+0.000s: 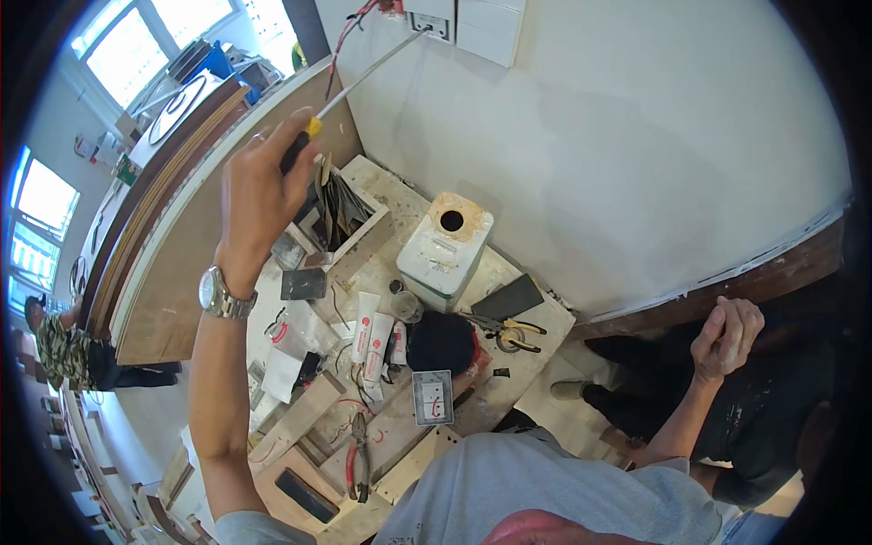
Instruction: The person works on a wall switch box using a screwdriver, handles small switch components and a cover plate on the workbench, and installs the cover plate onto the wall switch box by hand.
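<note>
My left hand, with a watch on its wrist, is wrapped round the black and yellow handle of a screwdriver. The long shaft points up and right, and its tip meets a wall socket plate at the top edge of the view. Red and black wires hang beside that plate. Off to the right, my right hand is loosely closed near the wall's dark wooden edge, and nothing shows in its fingers.
On the worktop stand a white metal can and an open box of dark sheets. Pliers, yellow-handled pliers, white tubes, a phone and a grey switch box lie around. Another person is far left.
</note>
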Demonstrator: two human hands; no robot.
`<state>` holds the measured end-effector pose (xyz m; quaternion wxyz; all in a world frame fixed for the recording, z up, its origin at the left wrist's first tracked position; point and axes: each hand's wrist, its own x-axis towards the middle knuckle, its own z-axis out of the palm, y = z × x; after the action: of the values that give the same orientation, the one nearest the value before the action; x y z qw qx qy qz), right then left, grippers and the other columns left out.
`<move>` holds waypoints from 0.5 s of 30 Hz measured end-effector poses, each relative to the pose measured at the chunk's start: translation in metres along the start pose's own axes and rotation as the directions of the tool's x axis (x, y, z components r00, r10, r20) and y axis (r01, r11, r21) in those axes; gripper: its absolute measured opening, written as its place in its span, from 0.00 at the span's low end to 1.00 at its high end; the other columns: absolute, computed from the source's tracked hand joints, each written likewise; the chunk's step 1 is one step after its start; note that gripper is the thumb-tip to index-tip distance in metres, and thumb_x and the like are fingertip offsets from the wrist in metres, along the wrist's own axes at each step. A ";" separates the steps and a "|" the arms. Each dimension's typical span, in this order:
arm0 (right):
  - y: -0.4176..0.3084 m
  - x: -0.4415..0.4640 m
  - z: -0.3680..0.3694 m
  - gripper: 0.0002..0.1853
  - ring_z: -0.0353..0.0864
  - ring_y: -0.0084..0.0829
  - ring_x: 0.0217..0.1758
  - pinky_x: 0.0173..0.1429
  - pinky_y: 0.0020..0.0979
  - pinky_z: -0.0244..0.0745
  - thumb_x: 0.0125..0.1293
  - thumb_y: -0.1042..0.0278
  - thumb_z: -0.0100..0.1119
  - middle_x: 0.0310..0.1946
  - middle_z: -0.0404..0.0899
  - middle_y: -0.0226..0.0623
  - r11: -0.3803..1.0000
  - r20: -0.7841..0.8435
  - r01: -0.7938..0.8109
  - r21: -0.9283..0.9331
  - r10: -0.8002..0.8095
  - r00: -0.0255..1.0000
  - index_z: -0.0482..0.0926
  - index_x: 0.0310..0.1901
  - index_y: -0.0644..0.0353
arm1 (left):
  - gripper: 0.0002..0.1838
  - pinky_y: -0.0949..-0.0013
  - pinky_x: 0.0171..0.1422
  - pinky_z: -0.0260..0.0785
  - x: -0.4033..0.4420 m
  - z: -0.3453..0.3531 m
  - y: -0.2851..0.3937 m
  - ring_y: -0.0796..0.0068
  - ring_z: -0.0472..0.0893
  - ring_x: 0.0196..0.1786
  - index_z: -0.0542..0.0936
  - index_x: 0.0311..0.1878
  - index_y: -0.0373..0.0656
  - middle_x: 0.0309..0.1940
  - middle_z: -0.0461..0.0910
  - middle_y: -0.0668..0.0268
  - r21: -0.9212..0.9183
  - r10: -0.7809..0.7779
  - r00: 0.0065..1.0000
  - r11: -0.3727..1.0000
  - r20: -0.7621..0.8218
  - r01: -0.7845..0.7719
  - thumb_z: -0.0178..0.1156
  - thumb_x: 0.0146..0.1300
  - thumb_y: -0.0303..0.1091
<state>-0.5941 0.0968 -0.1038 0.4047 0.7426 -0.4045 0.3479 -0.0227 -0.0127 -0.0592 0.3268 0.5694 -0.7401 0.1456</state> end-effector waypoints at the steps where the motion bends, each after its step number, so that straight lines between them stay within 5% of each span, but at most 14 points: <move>1: 0.001 -0.003 0.004 0.05 0.81 0.44 0.45 0.55 0.44 0.74 0.71 0.78 0.64 0.40 0.83 0.41 1.000 0.011 -0.019 0.007 0.019 1.000 0.84 0.45 0.68 | 0.19 0.70 0.34 0.75 0.002 0.004 -0.006 0.74 0.86 0.29 0.83 0.63 0.38 0.34 0.89 0.61 -0.142 -0.076 0.996 0.986 0.048 0.082 0.68 0.73 0.35; 2: 0.001 -0.002 0.009 0.05 0.81 0.44 0.45 0.55 0.44 0.74 0.71 0.78 0.64 0.40 0.83 0.41 1.000 0.002 -0.012 0.011 0.011 1.000 0.84 0.45 0.68 | 0.19 0.70 0.34 0.75 0.008 -0.001 -0.011 0.74 0.86 0.29 0.83 0.63 0.38 0.34 0.89 0.61 -0.138 -0.082 0.996 0.987 0.038 0.087 0.68 0.73 0.35; 3: 0.001 -0.001 0.013 0.05 0.81 0.43 0.45 0.57 0.44 0.73 0.71 0.77 0.64 0.40 0.83 0.40 1.000 0.004 -0.009 0.012 0.009 1.000 0.84 0.46 0.67 | 0.20 0.73 0.28 0.70 0.016 -0.011 -0.011 0.77 0.82 0.24 0.82 0.63 0.36 0.31 0.88 0.61 -0.574 -0.303 0.884 0.676 0.355 0.462 0.68 0.74 0.37; 4: 0.002 -0.001 0.016 0.06 0.81 0.42 0.46 0.58 0.43 0.72 0.71 0.76 0.64 0.40 0.83 0.39 1.000 0.008 -0.006 0.012 0.006 1.000 0.85 0.46 0.66 | 0.21 0.77 0.22 0.66 0.021 -0.019 -0.011 0.81 0.79 0.19 0.81 0.62 0.33 0.28 0.86 0.62 -0.677 -0.266 0.672 0.088 0.691 0.730 0.67 0.74 0.38; 5: 0.003 -0.001 0.020 0.06 0.81 0.41 0.45 0.59 0.41 0.69 0.71 0.75 0.65 0.40 0.83 0.37 1.000 0.016 -0.004 0.030 0.004 1.000 0.85 0.47 0.63 | 0.23 0.82 0.17 0.60 0.022 -0.022 -0.009 0.86 0.74 0.14 0.79 0.61 0.30 0.27 0.85 0.62 -0.647 -0.142 0.632 -0.118 0.762 0.754 0.66 0.75 0.40; 6: 0.005 -0.001 0.023 0.06 0.81 0.41 0.45 0.59 0.41 0.69 0.71 0.75 0.65 0.40 0.83 0.37 0.999 0.013 0.005 0.034 -0.005 1.000 0.85 0.47 0.63 | 0.23 0.82 0.17 0.60 0.020 -0.019 -0.008 0.86 0.74 0.14 0.79 0.61 0.30 0.27 0.85 0.62 -0.651 -0.149 0.635 -0.124 0.758 0.749 0.66 0.75 0.40; 8: 0.007 -0.004 0.028 0.06 0.81 0.40 0.45 0.59 0.39 0.67 0.70 0.75 0.65 0.40 0.84 0.36 1.000 0.059 0.022 -0.005 -0.022 0.998 0.85 0.47 0.62 | 0.22 0.78 0.18 0.62 0.016 -0.008 -0.009 0.85 0.75 0.15 0.79 0.62 0.31 0.28 0.85 0.62 -0.636 -0.274 0.731 0.366 0.624 0.680 0.67 0.75 0.40; 9: 0.009 -0.006 0.031 0.06 0.81 0.40 0.45 0.59 0.39 0.67 0.70 0.75 0.65 0.40 0.84 0.36 1.000 0.054 0.025 -0.004 -0.025 0.998 0.85 0.47 0.62 | 0.22 0.78 0.18 0.62 0.016 -0.002 -0.009 0.85 0.75 0.15 0.79 0.62 0.31 0.28 0.85 0.62 -0.638 -0.277 0.734 0.367 0.620 0.677 0.67 0.75 0.40; 13: 0.010 -0.006 0.035 0.07 0.81 0.38 0.45 0.59 0.38 0.66 0.71 0.75 0.65 0.40 0.84 0.35 1.000 0.048 0.013 0.004 -0.014 0.999 0.85 0.48 0.61 | 0.21 0.77 0.17 0.62 0.001 0.015 -0.009 0.85 0.77 0.19 0.81 0.59 0.32 0.31 0.86 0.63 -0.352 -0.091 0.992 0.929 0.092 0.118 0.69 0.73 0.40; 15: 0.008 -0.002 0.033 0.07 0.81 0.38 0.45 0.58 0.37 0.66 0.72 0.76 0.65 0.40 0.84 0.35 1.000 0.060 -0.001 0.004 0.001 0.998 0.85 0.49 0.61 | 0.21 0.77 0.17 0.62 0.002 0.007 -0.010 0.85 0.77 0.20 0.81 0.58 0.32 0.32 0.86 0.64 -0.196 0.018 1.000 0.980 -0.022 -0.022 0.70 0.73 0.40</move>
<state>-0.5958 0.0657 -0.1174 0.3905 0.7536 -0.4161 0.3264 -0.0161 -0.0213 -0.0644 0.3873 0.5255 -0.7532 0.0809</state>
